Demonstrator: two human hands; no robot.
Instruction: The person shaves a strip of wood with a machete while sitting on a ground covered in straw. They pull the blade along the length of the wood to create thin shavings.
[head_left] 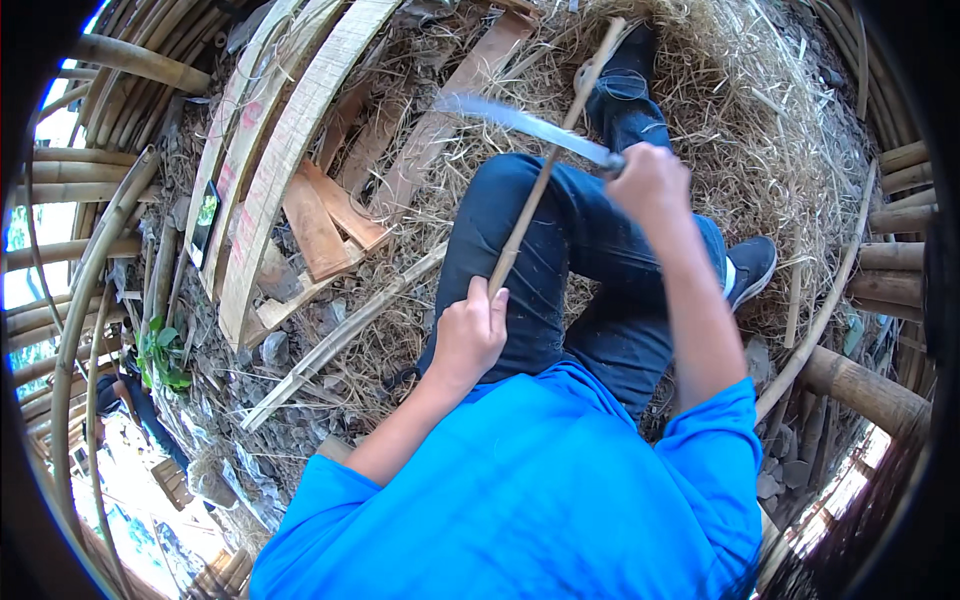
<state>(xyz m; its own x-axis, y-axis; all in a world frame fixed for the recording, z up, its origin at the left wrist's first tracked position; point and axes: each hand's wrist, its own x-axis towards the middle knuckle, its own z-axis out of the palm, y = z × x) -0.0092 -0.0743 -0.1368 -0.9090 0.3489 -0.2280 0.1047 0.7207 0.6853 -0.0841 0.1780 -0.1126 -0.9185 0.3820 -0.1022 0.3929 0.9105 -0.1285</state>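
Observation:
A thin bamboo stick (532,205) slants from my lap up past my bent knee to my far shoe. My left hand (470,335) is closed around its near end, above my thigh. In my right hand (650,185) is the dark handle of a long knife (535,125), its blade pointing left and blurred toward the tip. The blade crosses the stick beyond my knee; whether it touches the stick I cannot tell.
Wood shavings (740,130) cover the ground around my legs. To the left lie long pale planks (300,130), short brown boards (325,225) and a narrow strip (345,335). A phone (205,222) rests against a plank. Bamboo poles (865,390) stand at both sides; another person (150,420) is at the far left.

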